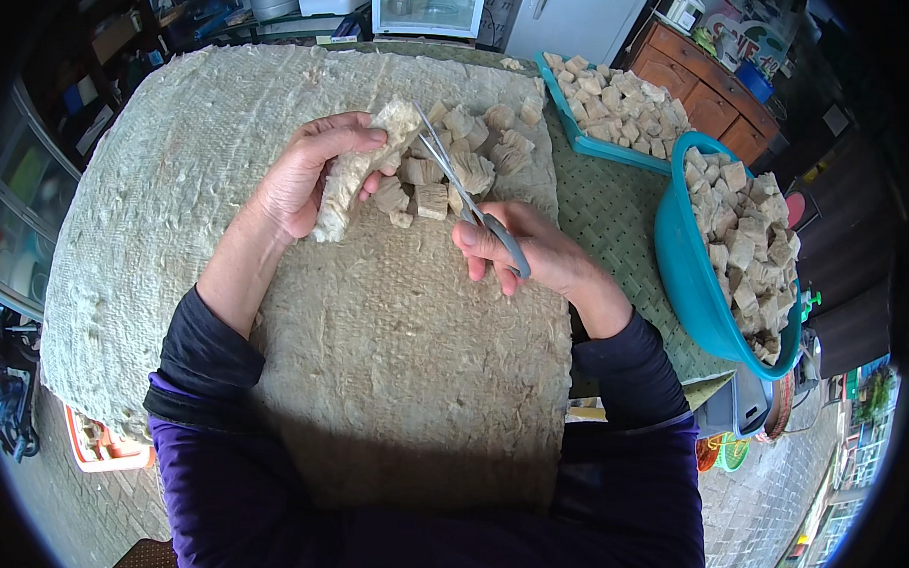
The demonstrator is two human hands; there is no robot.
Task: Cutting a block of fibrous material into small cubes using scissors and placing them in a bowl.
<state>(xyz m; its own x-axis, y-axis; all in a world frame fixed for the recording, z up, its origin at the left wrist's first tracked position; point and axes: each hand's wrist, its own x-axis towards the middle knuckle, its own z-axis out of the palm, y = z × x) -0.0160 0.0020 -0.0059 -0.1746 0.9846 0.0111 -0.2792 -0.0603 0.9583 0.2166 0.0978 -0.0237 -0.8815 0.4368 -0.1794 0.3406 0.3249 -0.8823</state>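
A long strip of pale, fibrous material (354,176) is gripped in my left hand (309,164), its fingers closed around the middle. In my right hand (521,248) is a pair of scissors (448,169) with grey handles, the fingers through the loops. The slim metal blades point up and to the left, their tips beside the strip's upper end. Just behind and to the right of the strip lies a loose pile of cut beige chunks (473,171). Both hands are above a thick, rough fibrous mat (402,352) covering most of the table.
At the right, a round teal basin (676,262) is heaped with similar chunks. Behind it, a teal tray (609,149) holds more. A green patterned cover (597,209) shows beside the mat. A wooden cabinet (706,103) stands at the back right, an orange-rimmed crate (118,463) at the lower left.
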